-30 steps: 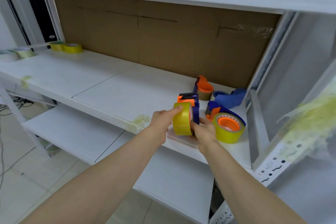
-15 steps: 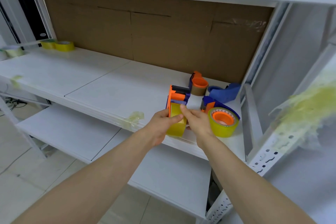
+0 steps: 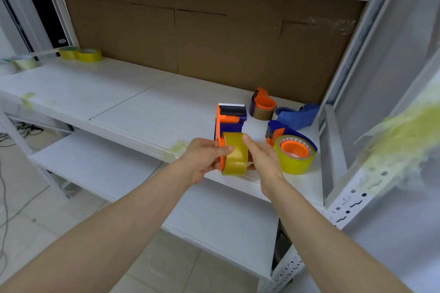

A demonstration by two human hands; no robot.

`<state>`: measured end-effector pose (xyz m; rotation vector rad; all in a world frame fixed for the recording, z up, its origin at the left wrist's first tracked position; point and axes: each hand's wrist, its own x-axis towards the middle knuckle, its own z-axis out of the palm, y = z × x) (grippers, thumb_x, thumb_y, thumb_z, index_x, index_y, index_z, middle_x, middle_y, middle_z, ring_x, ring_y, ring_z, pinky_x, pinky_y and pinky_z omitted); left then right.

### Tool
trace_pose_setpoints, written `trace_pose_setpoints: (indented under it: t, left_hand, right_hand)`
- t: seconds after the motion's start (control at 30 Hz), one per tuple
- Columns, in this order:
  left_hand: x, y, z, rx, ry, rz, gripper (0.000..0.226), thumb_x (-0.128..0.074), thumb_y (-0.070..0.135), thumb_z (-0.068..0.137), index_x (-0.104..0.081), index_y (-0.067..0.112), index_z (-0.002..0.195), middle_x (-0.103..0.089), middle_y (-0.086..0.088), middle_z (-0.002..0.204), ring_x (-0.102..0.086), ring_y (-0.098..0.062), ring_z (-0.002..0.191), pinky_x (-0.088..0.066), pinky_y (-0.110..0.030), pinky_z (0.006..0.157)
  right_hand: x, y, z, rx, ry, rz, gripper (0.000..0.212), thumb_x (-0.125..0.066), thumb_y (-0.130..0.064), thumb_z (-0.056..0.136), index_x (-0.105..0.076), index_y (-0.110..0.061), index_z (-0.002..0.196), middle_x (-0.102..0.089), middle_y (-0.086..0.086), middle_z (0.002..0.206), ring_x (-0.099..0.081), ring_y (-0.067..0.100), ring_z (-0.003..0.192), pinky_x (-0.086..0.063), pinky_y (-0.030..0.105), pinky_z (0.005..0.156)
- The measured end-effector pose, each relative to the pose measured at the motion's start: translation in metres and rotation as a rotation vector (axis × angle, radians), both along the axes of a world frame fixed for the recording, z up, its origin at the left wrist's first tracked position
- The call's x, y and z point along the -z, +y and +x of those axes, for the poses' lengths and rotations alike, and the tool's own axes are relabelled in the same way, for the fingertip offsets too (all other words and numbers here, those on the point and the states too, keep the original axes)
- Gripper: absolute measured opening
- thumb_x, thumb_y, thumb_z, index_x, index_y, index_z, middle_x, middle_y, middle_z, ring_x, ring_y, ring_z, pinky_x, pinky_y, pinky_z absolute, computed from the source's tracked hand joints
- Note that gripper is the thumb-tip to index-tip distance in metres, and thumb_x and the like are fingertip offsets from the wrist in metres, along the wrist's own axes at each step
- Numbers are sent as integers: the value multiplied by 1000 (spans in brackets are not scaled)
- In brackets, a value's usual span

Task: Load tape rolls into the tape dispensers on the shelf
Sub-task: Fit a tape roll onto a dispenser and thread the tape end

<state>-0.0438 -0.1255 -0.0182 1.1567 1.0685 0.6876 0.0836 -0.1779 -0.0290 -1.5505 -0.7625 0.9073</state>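
Observation:
An orange and blue tape dispenser (image 3: 229,121) stands on edge at the front of the white shelf (image 3: 147,112), its toothed blade pointing up. A yellow tape roll (image 3: 235,154) sits on its hub. My left hand (image 3: 202,158) grips the roll and the dispenser's orange side, thumb on the roll's rim. My right hand (image 3: 262,157) holds the roll's right face, fingers curled behind it. To the right lies a second dispenser with a yellow roll (image 3: 295,153) on it. Behind are a dispenser with a brown roll (image 3: 262,107) and a blue dispenser (image 3: 298,115).
Spare yellow rolls (image 3: 81,54) and pale rolls (image 3: 17,64) sit at the shelf's far left. Brown cardboard (image 3: 202,38) backs the shelf. A white upright post (image 3: 350,200) with torn tape scraps stands at the right. A lower shelf (image 3: 95,162) juts out below.
The dispenser has been turned upright, so its blade now points up. Both hands have shifted round the yellow roll, which sits lower against the dispenser's orange side.

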Motion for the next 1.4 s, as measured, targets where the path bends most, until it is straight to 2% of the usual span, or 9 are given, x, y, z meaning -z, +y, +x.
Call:
trace_pose_setpoints:
  t: [0.2, 0.3, 0.4, 0.57, 0.73, 0.9, 1.17, 1.27, 1.4]
  left_hand:
    - [0, -1, -5, 32, -7, -12, 31, -71, 2, 78, -65, 0, 108, -67, -8, 88, -58, -12, 62, -48, -16, 51]
    - [2, -2, -4, 29, -48, -14, 35, -67, -10, 75, -64, -5, 109, -66, -16, 97, -56, -25, 80, -51, -22, 61]
    - [3, -3, -3, -52, -129, -44, 26, -70, 1, 79, -62, -6, 102, -67, -15, 93, -63, -21, 74, -55, -23, 59]
    - [7, -2, -5, -33, -102, -12, 32, -70, 13, 81, -63, -1, 110, -70, -16, 103, -67, -21, 82, -57, -31, 74]
    - [3, -4, -8, 1, 75, 48, 40, -75, 11, 76, -64, 10, 115, -68, -5, 110, -60, -18, 99, -41, -25, 69]
    - [2, -5, -10, -69, -65, -22, 39, -71, 16, 81, -57, 2, 115, -67, -14, 108, -66, -23, 92, -54, -31, 80]
    - [2, -7, -13, 32, -83, -7, 35, -66, 3, 83, -60, -1, 117, -67, -15, 113, -66, -26, 100, -53, -36, 88]
    - [3, -7, -14, 50, -91, -3, 35, -64, -5, 82, -61, -2, 116, -67, -15, 112, -66, -27, 101, -53, -36, 87]
    - [2, -6, -15, -20, -126, -49, 34, -67, 8, 84, -57, -1, 115, -68, -16, 107, -68, -25, 92, -56, -34, 79]
  right_hand:
    - [5, 4, -2, 29, -158, 39, 19, -57, -33, 91, -58, -18, 80, -57, -3, 77, -54, 15, 77, -47, 31, 72]
    - [13, -1, -4, 18, -186, 93, 14, -59, -27, 90, -60, -15, 82, -60, 4, 82, -54, 16, 73, -48, 26, 62]
    - [15, -8, -7, -19, -181, 125, 12, -60, -21, 90, -62, -9, 92, -61, 6, 86, -55, 13, 73, -46, 15, 50]
    - [8, -12, -9, -7, -131, 47, 13, -58, -27, 91, -62, -14, 89, -59, -2, 81, -53, 11, 78, -40, 16, 59]
    - [-6, -4, -5, -5, -256, 51, 20, -55, -27, 93, -64, -9, 92, -55, -6, 72, -51, 11, 72, -41, 18, 61]
    - [9, -12, -10, -46, -228, 83, 7, -60, -17, 90, -65, -12, 93, -64, -1, 86, -58, 14, 84, -51, 30, 80]
    - [-9, -5, -5, -24, -164, 19, 20, -58, -34, 91, -62, -14, 90, -64, -1, 84, -60, 13, 83, -48, 22, 70]
    - [-8, -3, -6, -31, -240, 66, 14, -60, -19, 90, -66, -8, 95, -65, 4, 89, -61, 15, 80, -48, 19, 64]
    - [4, -11, -7, -39, -224, 122, 6, -64, -12, 87, -67, -8, 91, -66, 0, 82, -62, 13, 76, -52, 24, 72]
